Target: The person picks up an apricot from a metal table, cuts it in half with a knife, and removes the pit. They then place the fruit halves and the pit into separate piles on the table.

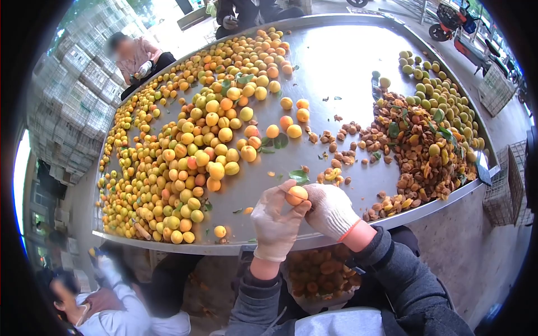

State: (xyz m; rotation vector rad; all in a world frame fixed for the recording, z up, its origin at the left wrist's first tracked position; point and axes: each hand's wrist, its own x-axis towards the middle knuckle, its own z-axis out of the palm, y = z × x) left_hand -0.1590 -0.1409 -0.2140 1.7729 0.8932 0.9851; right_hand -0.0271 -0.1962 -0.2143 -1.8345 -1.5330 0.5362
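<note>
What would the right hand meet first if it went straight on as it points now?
Probably the orange fruit at its fingertips, then the left hand; depth is unclear.

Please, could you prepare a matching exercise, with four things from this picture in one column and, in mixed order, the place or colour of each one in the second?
1. wooden handle
2. single leaf
3. heap of scraps
4. single fruit

A. mostly brown, on the right of the table
B. held in the left hand
C. among yellow fruits, near left
D. green, just beyond the left hand

Pairs: 1-C, 2-D, 3-A, 4-B
</note>
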